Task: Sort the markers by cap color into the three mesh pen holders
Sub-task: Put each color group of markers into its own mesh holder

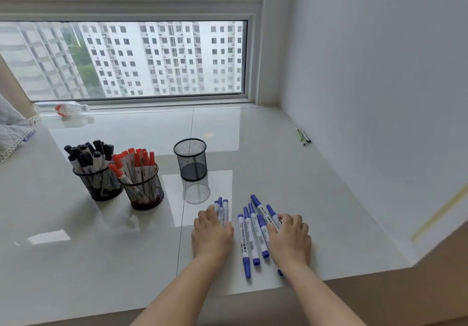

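Observation:
Three black mesh holders stand on the glossy sill. The left holder [101,184] is full of black-capped markers [87,154]. Beside it, the middle holder [145,191] carries red-capped markers [138,161]. The right holder [191,160] holds nothing. My left hand [212,232] curls over a small bunch of blue-capped markers [222,209], whose caps stick out past my fingers. Several more blue markers [253,234] lie loose on the sill between my hands. My right hand [290,239] lies on the right side of that pile, fingers curled over a few of them.
A white wall [379,97] closes the right side, with a couple of pens [303,136] lying at its foot. The window frame [141,101] runs along the back, a plastic bottle [68,109] lying in front of it. Quilted fabric [12,128] sits far left. The sill's front edge [253,292] is near my forearms.

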